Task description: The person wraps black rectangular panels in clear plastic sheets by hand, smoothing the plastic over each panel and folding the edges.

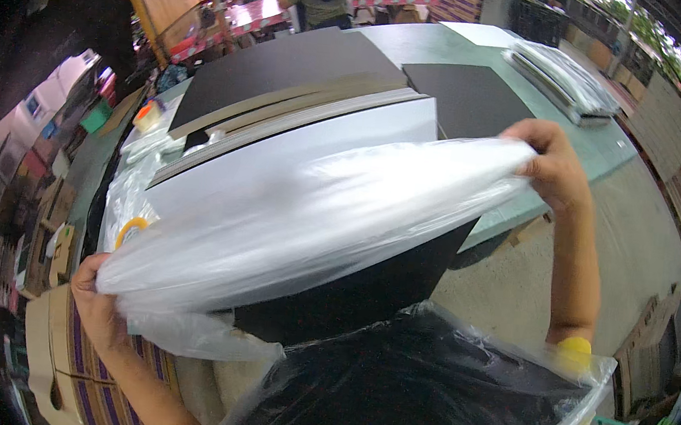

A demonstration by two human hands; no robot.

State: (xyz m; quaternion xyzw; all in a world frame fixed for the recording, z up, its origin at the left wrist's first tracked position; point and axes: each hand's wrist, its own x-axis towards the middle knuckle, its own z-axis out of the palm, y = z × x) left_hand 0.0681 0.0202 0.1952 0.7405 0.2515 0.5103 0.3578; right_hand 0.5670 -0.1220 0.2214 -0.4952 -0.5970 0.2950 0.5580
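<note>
I've got a clear plastic bag (pixel 316 210) stretched taut between both hands, thin, glossy film, wrinkled and milky where it catches the light, pulled into a long lens shape running from 8 o'clock up to 2 o'clock. My left hand (pixel 98 304) sits at the 8 o'clock end, fingers curled tight around a bunched corner of the film. My right hand (pixel 554 163) is up at 2 o'clock, fingers pinched shut on the opposite edge, the plastic fanning out from that grip. So the bag lies between the two hands, gripped at both ends. Under it I see a stack of flat rigid boards (pixel 301 110), matte black and white faces with sharp square edges, resting on a green table (pixel 600 151). At 6 o'clock a black sheet sits inside another crinkly clear bag (pixel 422 384). At 1 o'clock lies a flat pile of wrapped sheets (pixel 562 82). At 7 o'clock, striped cardboard cartons (pixel 86 385).
</note>
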